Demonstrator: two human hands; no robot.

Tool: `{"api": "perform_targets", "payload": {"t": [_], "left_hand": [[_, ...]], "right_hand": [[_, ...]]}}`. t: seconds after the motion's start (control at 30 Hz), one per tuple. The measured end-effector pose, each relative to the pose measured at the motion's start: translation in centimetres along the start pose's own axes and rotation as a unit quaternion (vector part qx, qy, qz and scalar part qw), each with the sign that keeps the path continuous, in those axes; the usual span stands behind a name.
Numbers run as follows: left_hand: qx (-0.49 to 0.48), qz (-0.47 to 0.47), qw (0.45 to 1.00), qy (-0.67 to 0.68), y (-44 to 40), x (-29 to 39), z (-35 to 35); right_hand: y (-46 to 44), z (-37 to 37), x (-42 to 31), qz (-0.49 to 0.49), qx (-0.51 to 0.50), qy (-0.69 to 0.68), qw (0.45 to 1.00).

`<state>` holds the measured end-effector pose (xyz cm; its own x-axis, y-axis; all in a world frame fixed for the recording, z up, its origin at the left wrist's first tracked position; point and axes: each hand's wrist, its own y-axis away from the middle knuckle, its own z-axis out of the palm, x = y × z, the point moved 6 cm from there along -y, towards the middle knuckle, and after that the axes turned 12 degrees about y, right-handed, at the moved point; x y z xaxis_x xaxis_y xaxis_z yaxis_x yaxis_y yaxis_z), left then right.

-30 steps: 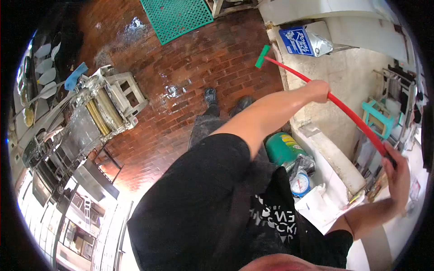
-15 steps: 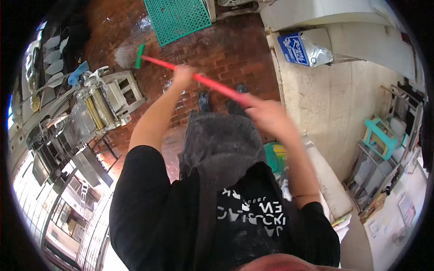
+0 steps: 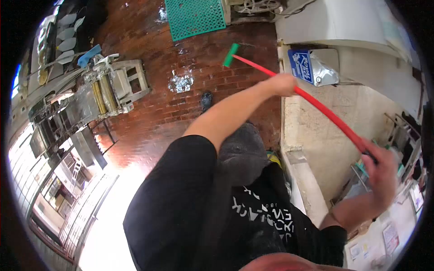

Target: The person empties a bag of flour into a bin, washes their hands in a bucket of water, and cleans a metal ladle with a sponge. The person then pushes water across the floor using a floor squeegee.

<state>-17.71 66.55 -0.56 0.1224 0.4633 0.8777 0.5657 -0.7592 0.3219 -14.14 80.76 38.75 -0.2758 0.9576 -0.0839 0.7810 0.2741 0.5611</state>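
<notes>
A broom with a long red handle [image 3: 327,110] and a narrow green head [image 3: 231,55] slants across the view. Its head is at the wet reddish-brown brick floor [image 3: 244,74]; bristles cannot be made out now. My left hand [image 3: 284,84] is closed around the handle's middle, with the arm stretched across my body. Farther back, at the dark end of the handle, my right hand [image 3: 382,169] grips it, out to the right and slightly blurred. One dark shoe [image 3: 206,100] shows below my left forearm.
A green perforated mat [image 3: 194,18] lies ahead on the floor. To the left stands a machine with metal rollers [image 3: 104,95]. A low pale wall [image 3: 312,108] runs along the right, with a blue-and-silver bag [image 3: 312,67] near it. A shiny wet patch [image 3: 181,82] marks the bricks.
The broom head has swept from left to right across the floor. Both hands have moved right with the handle, the right one much farther out and back.
</notes>
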Motion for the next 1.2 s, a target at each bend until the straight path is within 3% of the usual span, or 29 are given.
{"api": "perform_targets", "payload": {"t": [0.03,0.1,0.13,0.17,0.2,0.3,0.37,0.4,0.47,0.5,0.57,0.63,0.7,0.77,0.83,0.87,0.9,0.97,1.03,1.07,1.1,1.2], "left_hand": [[0.038,0.041,0.998,-0.035,1.7,-4.1,-0.3],[0.077,0.015,0.993,-0.083,7.4,-9.8,-3.5],[0.105,0.009,0.984,-0.145,9.7,-14.4,-4.3],[0.077,-0.014,0.978,-0.193,12.0,-19.4,-4.2],[0.027,-0.118,0.967,-0.225,13.7,-22.9,-4.6],[0.171,-0.182,0.949,-0.190,17.8,-19.5,-6.1],[0.270,-0.100,0.952,-0.104,19.0,-15.0,-5.3],[0.297,-0.109,0.946,-0.069,19.0,-13.9,-4.6],[0.276,-0.116,0.953,-0.045,19.6,-14.1,-1.8],[0.212,-0.151,0.965,0.037,20.3,-14.5,-2.0],[0.220,-0.144,0.965,-0.001,22.4,-18.0,-4.2],[0.208,-0.149,0.960,-0.110,25.1,-24.3,-6.9],[0.140,-0.229,0.947,-0.174,28.1,-35.0,-11.2],[0.277,-0.256,0.851,-0.364,34.0,-38.2,-21.5],[0.437,-0.174,0.809,-0.352,37.3,-38.9,-30.6],[0.383,-0.191,0.864,-0.265,36.4,-40.2,-31.7],[0.332,-0.201,0.903,-0.182,34.5,-40.7,-33.8],[0.359,-0.067,0.925,-0.106,33.7,-29.1,-36.5],[0.383,-0.033,0.922,-0.047,31.0,-24.7,-33.8],[0.377,-0.060,0.924,-0.009,29.5,-24.3,-31.9],[0.307,-0.092,0.947,0.010,28.4,-24.8,-30.9],[0.326,-0.137,0.932,-0.084,29.9,-32.8,-35.0]], "right_hand": [[-1.9,3.5,-0.8,0.003,0.031,-0.134,0.991],[-5.2,10.4,-4.2,-0.012,-0.010,-0.202,0.979],[-7.3,14.6,-6.5,0.032,-0.080,-0.220,0.972],[-9.4,18.3,-9.3,0.026,-0.085,-0.199,0.976],[-10.5,20.4,-11.1,0.019,-0.091,-0.178,0.980],[-9.7,18.8,-12.9,-0.010,-0.119,-0.166,0.979],[-7.0,15.4,-12.8,-0.027,-0.103,-0.150,0.983],[-5.9,14.3,-12.9,-0.037,-0.083,-0.148,0.985],[-5.3,14.0,-14.1,-0.017,-0.146,-0.104,0.984],[-5.8,14.0,-15.0,-0.006,-0.178,-0.081,0.981],[-8.6,14.8,-18.4,0.009,-0.167,-0.157,0.973],[-11.5,18.9,-22.6,0.010,-0.150,-0.280,0.948],[-17.8,23.0,-29.5,-0.009,-0.069,-0.265,0.962],[-25.7,21.8,-38.8,-0.040,-0.130,-0.276,0.952],[-32.0,15.2,-41.8,-0.028,-0.179,-0.220,0.958],[-33.0,12.6,-43.4,-0.013,-0.205,-0.198,0.958],[-33.2,10.2,-42.1,0.004,-0.130,-0.238,0.963],[-30.5,4.1,-37.9,-0.010,-0.057,-0.237,0.970],[-26.6,-1.1,-34.0,0.025,-0.098,-0.171,0.980],[-26.0,-3.7,-34.2,0.021,-0.112,-0.136,0.984],[-27.3,-4.3,-35.4,0.021,-0.107,-0.133,0.985],[-31.9,-2.2,-40.1,0.018,-0.075,-0.146,0.986]]}}
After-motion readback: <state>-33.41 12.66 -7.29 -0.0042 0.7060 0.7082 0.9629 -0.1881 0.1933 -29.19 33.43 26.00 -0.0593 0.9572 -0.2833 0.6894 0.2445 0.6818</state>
